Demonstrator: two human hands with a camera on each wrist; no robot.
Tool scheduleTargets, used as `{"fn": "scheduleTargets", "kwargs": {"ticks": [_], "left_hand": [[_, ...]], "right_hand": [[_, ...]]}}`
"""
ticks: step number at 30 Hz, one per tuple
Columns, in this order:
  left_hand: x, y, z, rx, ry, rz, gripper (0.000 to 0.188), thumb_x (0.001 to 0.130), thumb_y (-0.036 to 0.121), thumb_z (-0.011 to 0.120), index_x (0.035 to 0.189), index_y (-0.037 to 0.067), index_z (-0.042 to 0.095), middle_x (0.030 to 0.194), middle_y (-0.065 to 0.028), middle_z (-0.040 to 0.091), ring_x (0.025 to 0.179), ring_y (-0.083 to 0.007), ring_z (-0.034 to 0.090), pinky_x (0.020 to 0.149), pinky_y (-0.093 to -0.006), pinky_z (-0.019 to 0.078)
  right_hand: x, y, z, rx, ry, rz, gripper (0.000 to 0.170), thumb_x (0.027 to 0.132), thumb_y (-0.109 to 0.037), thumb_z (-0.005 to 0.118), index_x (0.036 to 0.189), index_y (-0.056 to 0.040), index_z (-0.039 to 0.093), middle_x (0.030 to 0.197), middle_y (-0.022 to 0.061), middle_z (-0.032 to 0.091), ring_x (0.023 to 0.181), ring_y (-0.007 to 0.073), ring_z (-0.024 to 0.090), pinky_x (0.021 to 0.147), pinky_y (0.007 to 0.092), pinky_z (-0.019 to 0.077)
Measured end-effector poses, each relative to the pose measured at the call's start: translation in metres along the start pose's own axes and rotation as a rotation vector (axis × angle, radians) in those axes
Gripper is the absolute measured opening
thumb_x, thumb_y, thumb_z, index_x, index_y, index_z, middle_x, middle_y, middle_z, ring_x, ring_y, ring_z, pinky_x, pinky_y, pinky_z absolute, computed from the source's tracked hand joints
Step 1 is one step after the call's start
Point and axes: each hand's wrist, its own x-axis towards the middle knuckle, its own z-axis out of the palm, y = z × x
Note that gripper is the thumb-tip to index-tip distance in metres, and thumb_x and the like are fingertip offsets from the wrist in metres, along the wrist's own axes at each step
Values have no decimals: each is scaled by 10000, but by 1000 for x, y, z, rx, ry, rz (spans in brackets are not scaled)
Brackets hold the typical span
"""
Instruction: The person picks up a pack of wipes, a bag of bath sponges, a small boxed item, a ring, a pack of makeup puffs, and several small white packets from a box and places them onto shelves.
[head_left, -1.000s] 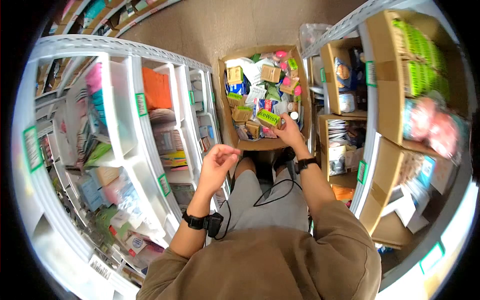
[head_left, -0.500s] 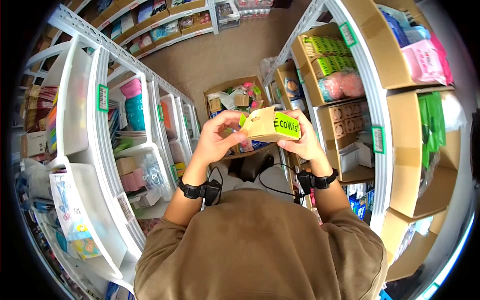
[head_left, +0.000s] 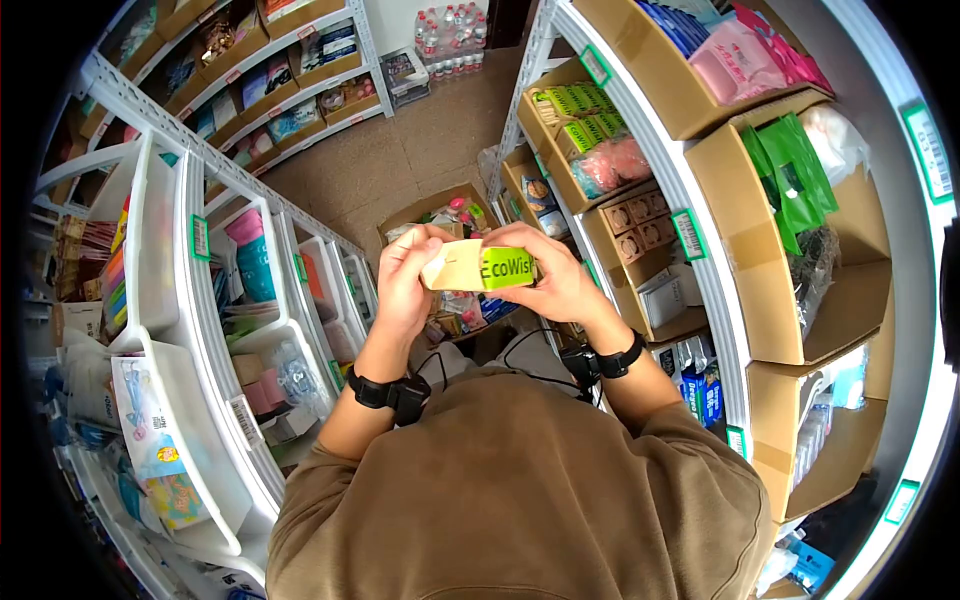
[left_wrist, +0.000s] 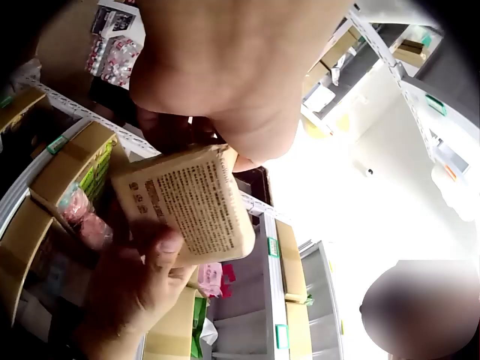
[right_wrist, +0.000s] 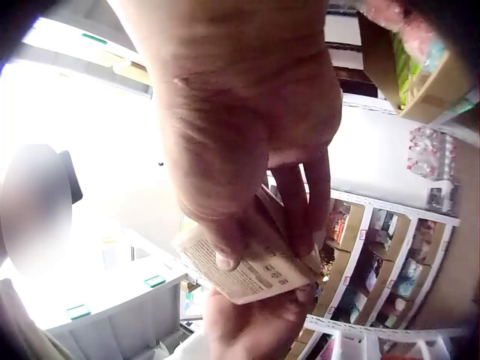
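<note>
A small tan cardboard box (head_left: 453, 267) with a bright green "EcoWish" label is held up in front of the chest by both hands. My left hand (head_left: 403, 285) grips its left end. My right hand (head_left: 560, 280) grips the labelled right end, fingers over the top and thumb beneath. Small print covers the face of the box (left_wrist: 187, 206) in the left wrist view, where the right thumb presses near its lower edge. In the right wrist view the right thumb lies on the printed face, and the left hand (right_wrist: 259, 326) is at the lower edge.
Below the hands stands a large carton (head_left: 400, 218) of mixed small goods. White bins (head_left: 150, 240) line the left shelves. Cardboard bins (head_left: 720, 170) fill the right shelves, one with more green-labelled EcoWish boxes (head_left: 575, 100). Bottled drinks (head_left: 450, 35) stand at the far wall.
The right hand has lifted the box from over the large carton towards the chest. The left hand, empty one second ago, now grips it too. The head view has tilted up to show more shelves.
</note>
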Motion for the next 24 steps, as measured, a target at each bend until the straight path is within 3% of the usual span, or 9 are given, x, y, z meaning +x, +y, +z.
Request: {"fn": "scheduleTargets", "kwargs": {"ticks": [5, 7, 12, 13, 15, 16, 19, 21, 24], "left_hand": [[10, -10, 55, -69, 45, -10, 53, 934, 88, 522, 925, 85, 470, 1025, -129, 623, 967, -220, 628, 872, -340, 504], [13, -11, 75, -256, 97, -191, 74, 955, 97, 531, 1023, 88, 505, 1091, -129, 619, 990, -211, 617, 881, -333, 495], [9, -41, 71, -323, 200, -282, 58, 956, 95, 517, 1005, 119, 539, 1025, -67, 623, 945, -203, 621, 840, -333, 506], [5, -39, 68, -327, 263, -338, 58, 958, 97, 512, 1002, 122, 540, 1008, -59, 621, 941, -200, 621, 832, -335, 507], [0, -36, 56, -333, 339, -392, 60, 959, 99, 507, 1000, 125, 541, 992, -51, 618, 937, -197, 621, 825, -337, 508], [-1, -36, 45, -330, 348, -404, 67, 960, 100, 500, 1003, 131, 542, 994, -47, 618, 932, -196, 622, 820, -340, 510], [-1, -32, 6, -308, 331, -417, 98, 953, 141, 523, 1048, 134, 543, 1024, -33, 610, 961, -184, 613, 825, -328, 495], [4, -24, -17, -79, 404, -450, 189, 930, 192, 568, 1102, 115, 552, 1116, -45, 614, 1035, -195, 585, 866, -334, 462], [20, -3, -49, 45, 474, -366, 233, 936, 237, 580, 1129, 113, 543, 1205, -69, 614, 1113, -184, 573, 877, -312, 443]], "right_hand": [[-17, -1, -31, -8, 5, -86, 523, 695, -43, 840, 1122, -34, 538, 1175, 156, 599, 1068, 270, 605, 908, 354, 476], [-25, 0, -43, 81, 11, -10, 572, 680, -58, 856, 1139, -41, 514, 1206, 161, 587, 1075, 266, 601, 917, 350, 473], [-16, -4, -61, -113, -161, 43, 899, 722, -139, 817, 1477, -53, 335, 1294, 165, 556, 1183, 322, 566, 987, 388, 452], [-11, -1, -58, -104, -166, 48, 899, 722, -139, 817, 1477, -53, 335, 1294, 165, 556, 1183, 322, 566, 987, 388, 452], [1, 2, -49, -69, -413, 163, 859, 723, -133, 787, 1467, -134, 358, 1292, 186, 550, 1182, 380, 548, 969, 414, 466], [6, 6, -41, -9, -373, 103, 802, 722, -135, 785, 1423, -163, 398, 1292, 182, 551, 1168, 379, 556, 957, 418, 470], [20, 19, -23, -18, -451, 190, 762, 720, -134, 808, 1375, -120, 418, 1290, 165, 557, 1171, 352, 563, 970, 400, 461], [34, 25, -20, -120, -435, 231, 701, 740, -123, 787, 1343, -124, 429, 1251, 164, 584, 1146, 374, 576, 954, 410, 472], [53, 73, -35, -390, -202, 304, 661, 784, -204, 726, 1373, -160, 429, 1273, 205, 571, 1140, 380, 590, 955, 433, 492]]}}
